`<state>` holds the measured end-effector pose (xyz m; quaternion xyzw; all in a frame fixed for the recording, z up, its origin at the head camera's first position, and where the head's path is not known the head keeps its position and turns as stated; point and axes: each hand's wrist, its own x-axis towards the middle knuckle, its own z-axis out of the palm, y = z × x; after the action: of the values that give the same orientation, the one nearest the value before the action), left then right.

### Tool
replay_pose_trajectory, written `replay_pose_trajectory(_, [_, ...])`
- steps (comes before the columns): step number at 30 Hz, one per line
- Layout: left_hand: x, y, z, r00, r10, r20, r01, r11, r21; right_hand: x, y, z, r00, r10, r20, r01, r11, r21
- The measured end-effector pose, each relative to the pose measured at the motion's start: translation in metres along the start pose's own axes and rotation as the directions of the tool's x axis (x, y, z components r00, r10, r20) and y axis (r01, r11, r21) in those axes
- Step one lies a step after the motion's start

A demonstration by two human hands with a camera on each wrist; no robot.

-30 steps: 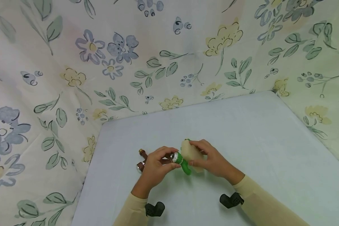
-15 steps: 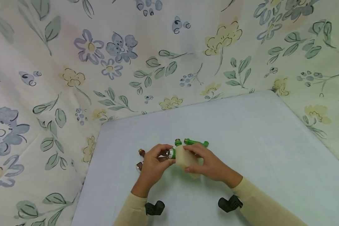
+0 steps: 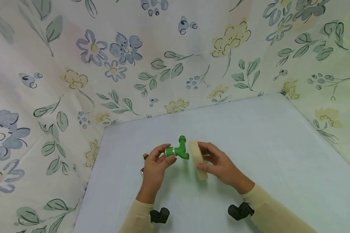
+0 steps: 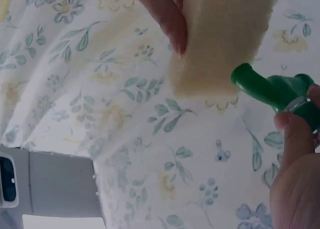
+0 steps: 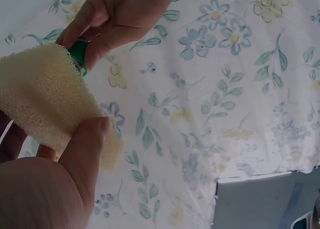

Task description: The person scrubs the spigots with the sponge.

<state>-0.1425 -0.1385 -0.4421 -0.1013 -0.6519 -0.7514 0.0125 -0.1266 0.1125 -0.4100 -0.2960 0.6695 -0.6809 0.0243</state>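
Observation:
My left hand [image 3: 156, 168] pinches a green tap [image 3: 180, 150] by its round knob. The tap is held above the table, its brass-tipped inlet up and its spout to the right. My right hand [image 3: 218, 161] grips a thick beige sponge [image 3: 196, 158] on edge, thumb on the near face. A narrow gap separates sponge and spout in the head view. In the left wrist view the sponge [image 4: 225, 44] hangs beyond the tap's spout [image 4: 255, 81]. From the right wrist the sponge [image 5: 45, 94] covers most of the tap [image 5: 78, 54].
Behind my left hand, a brown tap with a brass end [image 3: 145, 156] lies mostly hidden on the white table [image 3: 265, 145]. A floral cloth [image 3: 163, 74] rises behind and beside the table. Black cameras sit on both wrists.
My left hand has turned the green tap so its inlet points up. The sponge, earlier against the tap, has moved right, away from it. A second green tap seen lying behind is now covered.

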Motion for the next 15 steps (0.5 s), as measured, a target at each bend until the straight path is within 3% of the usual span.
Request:
replay_pose_trajectory(3, [-0.0014,-0.0025,0.0041,1.000,-0.011,-0.021,0.010,0.999,-0.035,0.0013,-0.0014,0.0044,1.000,-0.023,0.018,0.022,0.999,0.040])
replay_pose_trajectory(9, [-0.0050,-0.0047,0.0060,0.997,0.027,-0.078,-0.021,0.997,0.080,0.0022,-0.0047,0.0055,1.000,0.001,-0.022,-0.002,0.999,-0.041])
replay_pose_trajectory(15, [-0.0064,-0.0014,0.0034,0.998,0.038,-0.056,-0.030,0.991,0.130,0.0035,0.0007,-0.0005,0.999,0.044,-0.015,-0.045,0.995,-0.087])
